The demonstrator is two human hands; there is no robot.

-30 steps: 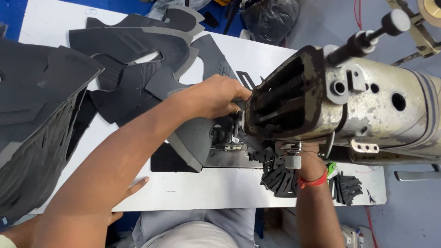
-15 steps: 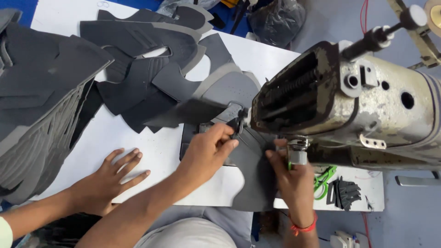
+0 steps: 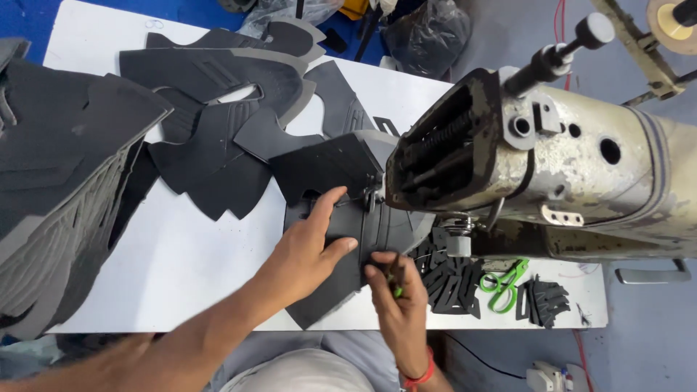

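Black fabric panel is lying on the white table at the sewing machine head, the left hand pressing it with fingers spread flat, the right hand pinching its near edge (green-handled tool half hidden), positioning apparently underway, steady feeding needed next.

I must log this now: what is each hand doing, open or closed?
Left hand: open, flat on the dark panel beside the sewing machine.
Right hand: fingers curled, pinching something small and green; also touching the panel.

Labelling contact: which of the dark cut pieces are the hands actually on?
The dark panel at the sewing machine, under left hand and right hand; others lie untouched.
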